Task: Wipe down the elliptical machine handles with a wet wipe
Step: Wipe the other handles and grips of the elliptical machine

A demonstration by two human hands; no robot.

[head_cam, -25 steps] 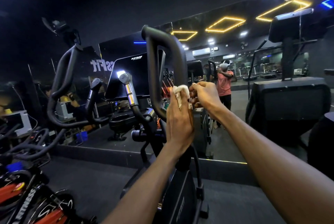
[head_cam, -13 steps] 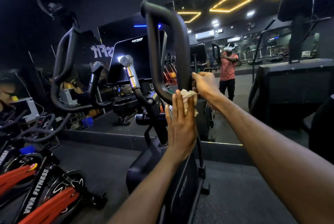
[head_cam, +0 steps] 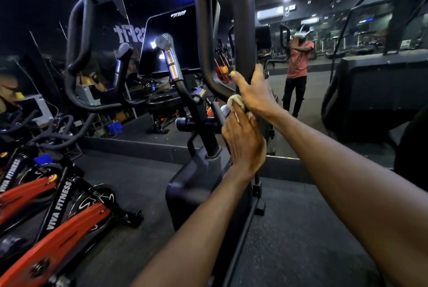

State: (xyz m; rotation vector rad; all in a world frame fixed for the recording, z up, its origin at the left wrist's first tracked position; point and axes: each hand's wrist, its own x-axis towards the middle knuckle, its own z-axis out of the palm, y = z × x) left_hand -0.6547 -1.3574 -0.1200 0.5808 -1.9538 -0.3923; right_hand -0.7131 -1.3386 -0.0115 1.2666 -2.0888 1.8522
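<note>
The elliptical's black looped right handle (head_cam: 245, 31) rises in front of me. My right hand (head_cam: 253, 92) grips its lower right bar, thumb hooked over the near side. Just below it, my left hand (head_cam: 243, 140) presses a crumpled white wet wipe (head_cam: 235, 102) against the handle's lower stem with straight fingers. The wipe shows only as a small bunch between the two hands. The left looped handle (head_cam: 77, 41) stands further left, untouched, with the console screen (head_cam: 171, 41) between them.
Red and black spin bikes (head_cam: 55, 208) crowd the floor at lower left. A mirror wall (head_cam: 301, 59) ahead reflects a person in a red shirt. A large black machine (head_cam: 379, 92) stands at right. Dark rubber floor (head_cam: 301, 228) lies around the elliptical's base.
Both hands have slid down the right handle: the left hand with the wipe now sits at the lower stem. The view has tilted downward and moved closer.
</note>
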